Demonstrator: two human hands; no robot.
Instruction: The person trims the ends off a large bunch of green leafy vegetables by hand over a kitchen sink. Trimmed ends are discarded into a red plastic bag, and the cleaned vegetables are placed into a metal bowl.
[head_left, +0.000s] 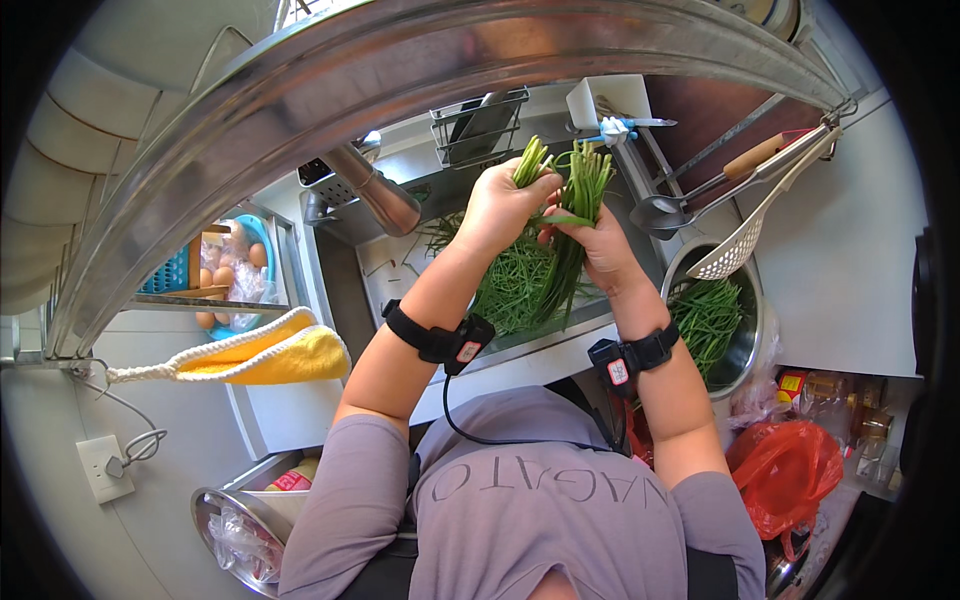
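Over a metal sink (339, 281), my left hand (504, 202) is closed around a small bunch of green stalks (531, 161), their pale ends pointing up. Close beside it, my right hand (600, 244) grips a larger bunch of long, thin green stalks, likely garlic chives (581, 184), whose leaves hang down between my forearms. More loose green leaves (517, 289) lie in the sink below. A metal pot (752, 352) to the right of the sink holds cut green leaves (705, 319). Parts of my fingers are hidden behind the stalks.
A metal shelf edge (480, 49) arches across the top. From its right end hang a slotted spoon (731, 251) and a ladle (660, 214); from its left, a yellow cloth (270, 356). Eggs (223, 276) sit in a blue basket (270, 232). A red plastic bag (787, 465) lies lower right.
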